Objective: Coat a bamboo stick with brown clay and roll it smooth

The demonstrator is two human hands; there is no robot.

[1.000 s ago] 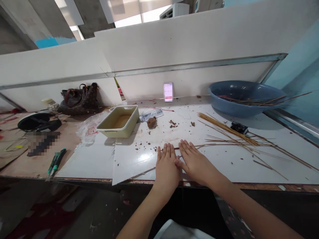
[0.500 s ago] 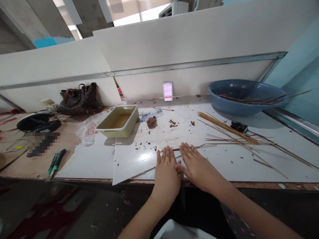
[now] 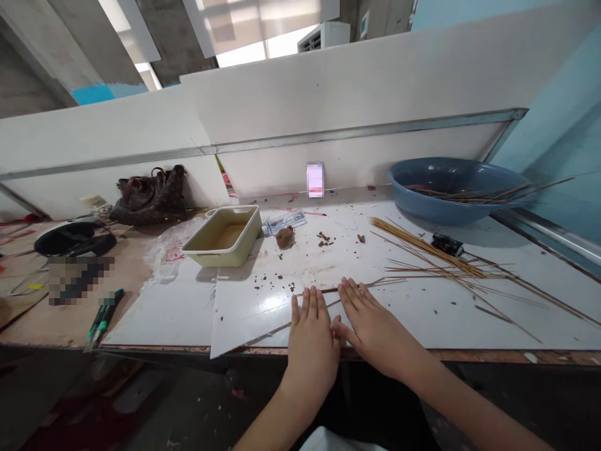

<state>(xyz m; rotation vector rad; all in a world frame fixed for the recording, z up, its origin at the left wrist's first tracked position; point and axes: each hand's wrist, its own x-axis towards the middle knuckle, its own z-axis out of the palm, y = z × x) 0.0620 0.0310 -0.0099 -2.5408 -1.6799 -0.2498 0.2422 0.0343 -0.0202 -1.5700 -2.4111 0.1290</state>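
Flat hands [image 3: 312,344] [image 3: 379,329] atop slender stick [image 3: 330,290] (brown).

The left hand [image 3: 312,344] and right hand [image 3: 375,329] partly hide a thin stick [image 3: 331,290]. Beyond them, the phone screen [image 3: 315,180] is blurred (unreadable), as is a dark object [image 3: 79,283] to their left.

Head-worn view, facing forward, down, seemingly close

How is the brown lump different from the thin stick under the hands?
The lump is short and chunky; the stick is long and thin.
Nobody's hand is on the lump, but the left hand and right hand lie flat over the stick.
Both look brownish, and both are on the white sheet.
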